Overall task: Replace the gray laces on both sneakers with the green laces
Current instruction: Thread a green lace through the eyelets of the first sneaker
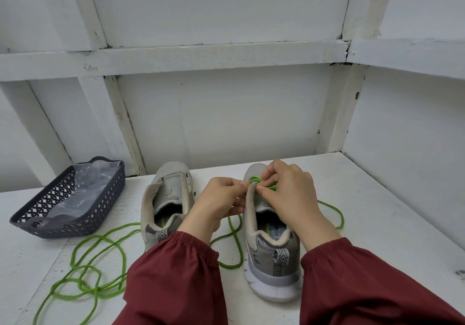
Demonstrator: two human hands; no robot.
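a right sneaker [273, 251] stands on a white table [382, 224], heel toward the viewer. the right grip [289, 191] pinches a green lace [258, 180] threaded through its front eyelets; the left grip [219, 199] pinches its left eyelet edge. left of this sneaker are an unlaced left sneaker [167, 194], a loose second lace [95, 269] and, farthest, a dark basket [68, 226].

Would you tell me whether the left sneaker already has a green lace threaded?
No, the left sneaker shows no lace over its tongue; a green lace lies loose beside it.
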